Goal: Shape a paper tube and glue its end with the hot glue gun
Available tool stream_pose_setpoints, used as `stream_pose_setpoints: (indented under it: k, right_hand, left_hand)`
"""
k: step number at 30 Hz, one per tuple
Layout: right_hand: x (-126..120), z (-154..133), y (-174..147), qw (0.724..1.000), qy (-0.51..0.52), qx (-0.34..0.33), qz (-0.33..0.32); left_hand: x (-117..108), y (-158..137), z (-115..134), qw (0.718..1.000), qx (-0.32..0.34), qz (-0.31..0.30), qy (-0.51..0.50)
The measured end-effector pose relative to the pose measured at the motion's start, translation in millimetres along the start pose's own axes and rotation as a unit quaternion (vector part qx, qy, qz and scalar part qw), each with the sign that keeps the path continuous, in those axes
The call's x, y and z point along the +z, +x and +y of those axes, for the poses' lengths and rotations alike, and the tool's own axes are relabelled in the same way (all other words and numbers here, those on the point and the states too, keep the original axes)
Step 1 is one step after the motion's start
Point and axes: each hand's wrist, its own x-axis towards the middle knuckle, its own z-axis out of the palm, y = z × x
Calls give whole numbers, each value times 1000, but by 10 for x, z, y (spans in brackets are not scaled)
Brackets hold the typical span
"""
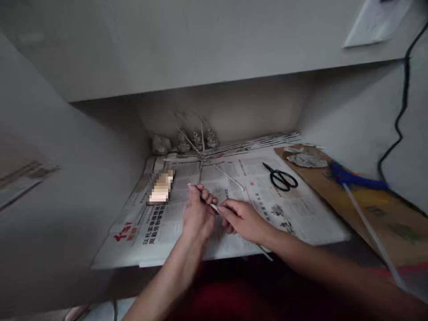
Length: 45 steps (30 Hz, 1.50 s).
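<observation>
A sheet of newspaper point(187, 223) covers most of a low, pale shelf point(110, 267) set in a recess with plain grey walls on the left, back and right and a flat overhang above. Both hands work over the newspaper's near edge. The left hand point(198, 213) is curled shut around a thin rolled paper stick point(214, 207), whose tip pokes out above the knuckles toward the far side. The right hand point(243, 219) lies just beside it, fingers pinched together on the same stick where it comes out of the left fist, so the two hands nearly touch. Farther back, near the middle of the newspaper, several more rolled sticks point(217, 171) cross in a star-like shape, and a bundle of sticks point(261, 141) lies along the far edge toward the right wall. In the far left corner stand small woven paper figures point(197, 139) against the back wall. Black scissors point(281, 178) rest on the newspaper's right half, blades closed as far as can be seen. Along the right edge lies brown cardboard point(384, 218) carrying a crumpled scrap point(306, 158) and a blue glue gun point(351, 178); a black cable point(399, 116) hangs down the right wall.
</observation>
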Motion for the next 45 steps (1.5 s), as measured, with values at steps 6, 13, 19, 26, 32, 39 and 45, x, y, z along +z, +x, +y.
stream_pose_setpoints:
  k: [6, 13, 19, 26, 32, 39, 45]
  right_hand:
    - [-144, 68, -288, 1000, -19, 10, -11]
    - [-186, 153, -285, 949, 253, 111, -154]
    - [-181, 105, -300, 986, 146, 45, -69]
    - [-201, 176, -247, 957, 226, 84, -160]
    - [-116, 135, -257, 1000, -2, 17, -10]
    - [-90, 104, -145, 989, 122, 56, -67]
    - [-82, 62, 50, 970, 228, 66, -58]
  left_hand:
    - [43, 104, 146, 999, 27, -3, -41]
    - [105, 102, 171, 996, 12, -38, -82]
    - [88, 96, 150, 997, 21, -28, -72]
    - [66, 80, 110, 997, -17, -31, -70]
    - [-3, 99, 56, 998, -18, -30, -61]
    - [-10, 49, 15, 997, -29, -47, -56]
    - [27, -45, 7, 997, -33, -74, -5]
